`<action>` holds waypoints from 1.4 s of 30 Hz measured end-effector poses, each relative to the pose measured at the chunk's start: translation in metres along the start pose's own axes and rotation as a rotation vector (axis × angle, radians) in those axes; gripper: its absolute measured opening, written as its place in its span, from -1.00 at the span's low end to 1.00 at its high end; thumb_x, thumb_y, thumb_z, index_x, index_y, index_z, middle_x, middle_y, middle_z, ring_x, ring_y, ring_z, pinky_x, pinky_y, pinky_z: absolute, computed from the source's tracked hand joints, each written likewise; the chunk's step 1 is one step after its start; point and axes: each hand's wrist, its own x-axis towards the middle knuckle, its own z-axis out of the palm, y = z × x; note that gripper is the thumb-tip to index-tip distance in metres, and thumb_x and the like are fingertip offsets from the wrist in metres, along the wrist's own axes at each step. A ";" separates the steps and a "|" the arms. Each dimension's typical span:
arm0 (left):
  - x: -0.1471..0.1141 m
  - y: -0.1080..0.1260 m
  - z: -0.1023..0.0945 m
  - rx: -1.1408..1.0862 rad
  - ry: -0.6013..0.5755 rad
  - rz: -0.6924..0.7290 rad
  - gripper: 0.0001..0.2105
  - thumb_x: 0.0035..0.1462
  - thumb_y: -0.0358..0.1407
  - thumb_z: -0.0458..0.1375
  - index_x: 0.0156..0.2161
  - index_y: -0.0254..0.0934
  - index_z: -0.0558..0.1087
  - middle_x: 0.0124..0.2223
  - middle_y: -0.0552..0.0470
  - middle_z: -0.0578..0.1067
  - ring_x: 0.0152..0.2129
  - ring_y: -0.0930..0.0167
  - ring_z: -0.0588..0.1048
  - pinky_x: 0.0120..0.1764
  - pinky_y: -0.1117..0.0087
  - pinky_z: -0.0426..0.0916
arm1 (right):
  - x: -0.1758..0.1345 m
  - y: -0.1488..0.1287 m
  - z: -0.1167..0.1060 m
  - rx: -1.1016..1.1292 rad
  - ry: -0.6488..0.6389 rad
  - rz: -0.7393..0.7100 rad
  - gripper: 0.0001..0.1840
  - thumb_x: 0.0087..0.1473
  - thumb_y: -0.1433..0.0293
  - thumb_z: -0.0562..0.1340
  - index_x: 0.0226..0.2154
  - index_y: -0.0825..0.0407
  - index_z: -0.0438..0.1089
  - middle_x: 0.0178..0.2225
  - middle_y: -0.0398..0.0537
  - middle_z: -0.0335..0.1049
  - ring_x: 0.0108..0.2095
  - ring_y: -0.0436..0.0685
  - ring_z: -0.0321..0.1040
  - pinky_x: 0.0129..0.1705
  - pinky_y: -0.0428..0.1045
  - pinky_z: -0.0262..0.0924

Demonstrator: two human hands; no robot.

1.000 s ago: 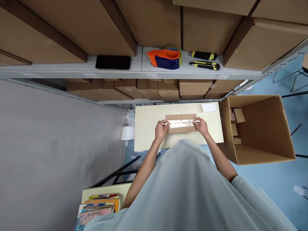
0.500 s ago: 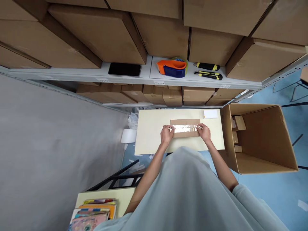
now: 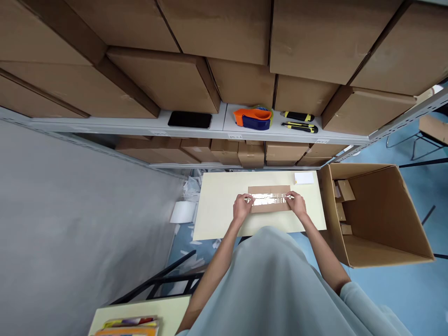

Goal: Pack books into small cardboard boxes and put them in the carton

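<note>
A flat brown cardboard box [image 3: 269, 189] lies on the cream tabletop in front of me. Shiny clear packing tape [image 3: 269, 199] runs lengthwise across its top and catches the light. At the box's left end, my left hand [image 3: 242, 206] is closed, thumb and fingertips pinching the end of the tape. My right hand [image 3: 297, 204] has its fingers pinched on the tape's other end, at the right edge of the box. How much tape lies between the fingertips is too small to make out.
A white box-shaped item [image 3: 304, 178] lies at the table's back right. Beside the table stands a large open carton [image 3: 381, 219] with small boxes inside. The shelf above holds a phone [image 3: 190, 119], an orange-and-blue tape dispenser [image 3: 252, 117] and utility knives [image 3: 299, 126].
My view has tilted up a little, so the scene sits lower. Both hands stay at the two ends of the tape on the box.
</note>
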 end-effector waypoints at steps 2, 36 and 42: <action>0.001 -0.002 0.000 -0.009 0.008 0.006 -0.95 0.23 -0.27 0.35 -0.21 -0.14 0.64 -0.06 -0.01 0.58 -0.31 0.35 0.59 -0.09 0.31 0.45 | 0.001 -0.001 0.000 0.006 -0.006 0.015 -0.83 0.25 0.29 0.27 -0.13 -0.14 0.56 -0.18 -0.10 0.65 -0.11 0.23 0.60 -0.07 0.02 0.35; 0.012 -0.012 -0.001 -0.122 -0.021 -0.045 -0.92 0.13 -0.20 0.40 -0.29 -0.12 0.66 -0.03 0.03 0.64 -0.32 0.37 0.62 -0.10 0.32 0.48 | 0.001 -0.006 -0.002 -0.115 -0.012 -0.002 -0.82 0.31 0.28 0.25 -0.10 -0.16 0.57 -0.28 -0.11 0.62 -0.18 0.22 0.57 -0.18 -0.01 0.28; 0.012 -0.011 -0.001 -0.113 -0.023 -0.045 -0.93 0.14 -0.22 0.39 -0.28 -0.13 0.66 -0.05 0.03 0.65 -0.34 0.38 0.61 -0.10 0.34 0.47 | 0.002 -0.003 -0.001 -0.115 -0.022 -0.003 -0.83 0.33 0.28 0.25 -0.09 -0.16 0.55 -0.21 -0.10 0.65 -0.13 0.22 0.57 -0.14 0.00 0.28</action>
